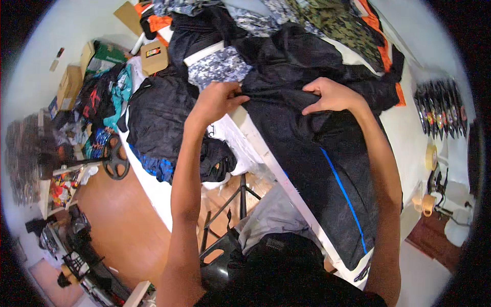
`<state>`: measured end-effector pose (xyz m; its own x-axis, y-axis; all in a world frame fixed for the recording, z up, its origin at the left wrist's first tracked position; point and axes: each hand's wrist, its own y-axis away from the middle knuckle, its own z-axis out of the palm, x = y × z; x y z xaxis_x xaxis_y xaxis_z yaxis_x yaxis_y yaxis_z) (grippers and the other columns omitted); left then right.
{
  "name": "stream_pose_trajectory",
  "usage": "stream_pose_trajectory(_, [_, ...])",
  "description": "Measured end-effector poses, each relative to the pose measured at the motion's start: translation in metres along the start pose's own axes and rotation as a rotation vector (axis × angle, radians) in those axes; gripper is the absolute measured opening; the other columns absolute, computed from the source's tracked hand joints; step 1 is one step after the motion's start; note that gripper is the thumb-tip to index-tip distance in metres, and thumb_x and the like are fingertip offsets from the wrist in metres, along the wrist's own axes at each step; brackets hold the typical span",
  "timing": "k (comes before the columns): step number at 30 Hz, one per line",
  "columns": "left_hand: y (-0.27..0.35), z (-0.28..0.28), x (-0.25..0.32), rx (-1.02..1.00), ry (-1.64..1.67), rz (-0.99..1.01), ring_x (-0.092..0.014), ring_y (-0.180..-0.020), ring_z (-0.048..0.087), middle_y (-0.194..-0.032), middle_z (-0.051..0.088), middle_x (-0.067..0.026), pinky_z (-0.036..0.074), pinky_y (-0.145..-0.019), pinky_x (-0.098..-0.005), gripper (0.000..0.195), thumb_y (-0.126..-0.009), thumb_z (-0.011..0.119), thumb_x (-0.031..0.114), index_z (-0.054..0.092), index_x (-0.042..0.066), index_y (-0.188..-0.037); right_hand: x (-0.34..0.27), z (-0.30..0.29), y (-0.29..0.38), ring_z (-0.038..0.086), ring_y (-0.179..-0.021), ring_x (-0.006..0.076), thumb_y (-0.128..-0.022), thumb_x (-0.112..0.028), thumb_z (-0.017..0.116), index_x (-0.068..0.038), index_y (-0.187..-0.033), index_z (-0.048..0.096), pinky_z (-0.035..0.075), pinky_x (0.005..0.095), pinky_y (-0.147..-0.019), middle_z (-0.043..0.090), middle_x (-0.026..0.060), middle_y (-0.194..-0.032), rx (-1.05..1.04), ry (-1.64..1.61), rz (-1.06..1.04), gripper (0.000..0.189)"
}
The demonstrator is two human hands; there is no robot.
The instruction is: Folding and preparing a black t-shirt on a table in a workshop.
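Observation:
A black garment (307, 126) with a thin blue stripe lies spread along the table's edge in front of me. My left hand (220, 99) is at the garment's near left edge, its thumb and fingers pinching the cloth. Farther right, my right hand (335, 96) has a raised fold of the same cloth between thumb and fingers. Just beyond my left hand is a piece of grey-and-white digital camouflage fabric (218, 67). A second dark garment (161, 111), bunched and with blue patterned trim, rests to the left of my left forearm.
Camouflage clothing (333, 27) and black fabric are heaped at the far side. A cardboard piece (154, 57) and boxes (69, 87) stand left. Scissors (362, 272) lie at the table's near right corner (355, 278). A black chair (215, 261) is below. Packaged items (440, 107) hang at right.

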<state>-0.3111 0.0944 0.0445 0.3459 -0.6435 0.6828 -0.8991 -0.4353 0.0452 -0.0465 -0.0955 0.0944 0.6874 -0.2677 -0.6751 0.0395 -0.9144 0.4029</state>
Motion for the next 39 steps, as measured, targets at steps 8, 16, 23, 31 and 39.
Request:
stream_pose_trajectory(8, [0.005, 0.007, -0.004, 0.101, -0.088, -0.017, -0.032, -0.067, 0.066, -0.074, 0.068, -0.0158, 0.050, -0.063, -0.0409, 0.029, -0.084, 0.077, 0.030, 0.071, 0.002, -0.089, 0.036, -0.025, 0.074, 0.048, -0.072, 0.0036, -0.091, -0.025, 0.075, 0.000, -0.090, 0.068, 0.039, 0.0261, -0.064, 0.056, -0.0069, -0.075, 0.077, -0.263, 0.118, 0.027])
stream_pose_trajectory(16, [0.027, 0.049, 0.018, 0.819, 0.118, 0.187, -0.034, -0.077, 0.065, -0.090, 0.067, -0.0141, 0.052, -0.069, -0.0430, 0.016, -0.082, 0.074, 0.007, 0.064, 0.005, -0.094, 0.022, 0.005, 0.063, 0.045, -0.072, 0.0041, -0.097, -0.021, 0.067, 0.001, -0.089, 0.065, 0.040, 0.0256, -0.064, 0.053, -0.0057, -0.076, 0.439, -0.247, -0.065, 0.023])
stream_pose_trajectory(23, [0.056, 0.103, 0.051, 0.594, -0.288, 0.180, -0.036, -0.136, 0.045, -0.143, 0.052, -0.0188, 0.032, -0.112, -0.0537, 0.047, -0.085, 0.073, 0.031, 0.065, 0.011, -0.127, 0.018, 0.005, 0.064, 0.056, -0.079, 0.0048, -0.093, -0.019, 0.073, 0.000, -0.095, 0.068, 0.047, 0.0242, -0.073, 0.061, -0.0044, -0.082, 0.406, -0.235, -0.089, 0.020])
stream_pose_trajectory(31, [0.057, 0.099, 0.042, 0.464, -0.404, 0.142, -0.040, -0.145, 0.033, -0.155, 0.039, -0.0190, 0.025, -0.116, -0.0556, 0.067, -0.088, 0.066, 0.051, 0.054, 0.014, -0.143, 0.040, -0.022, 0.106, 0.069, -0.081, 0.0188, -0.065, -0.023, 0.089, 0.005, -0.097, 0.072, 0.053, 0.0337, -0.076, 0.075, 0.0119, -0.089, -0.042, 0.031, 0.161, 0.045])
stream_pose_trajectory(39, [0.052, 0.097, 0.036, 0.444, -0.419, 0.136, -0.040, -0.146, 0.032, -0.155, 0.039, -0.0201, 0.025, -0.116, -0.0557, 0.068, -0.089, 0.067, 0.051, 0.054, 0.013, -0.144, 0.083, -0.022, 0.173, 0.072, -0.096, 0.0329, -0.062, -0.020, 0.079, 0.000, -0.093, 0.076, 0.058, 0.0441, -0.080, 0.074, 0.0206, -0.100, -0.129, 0.730, 0.753, 0.037])
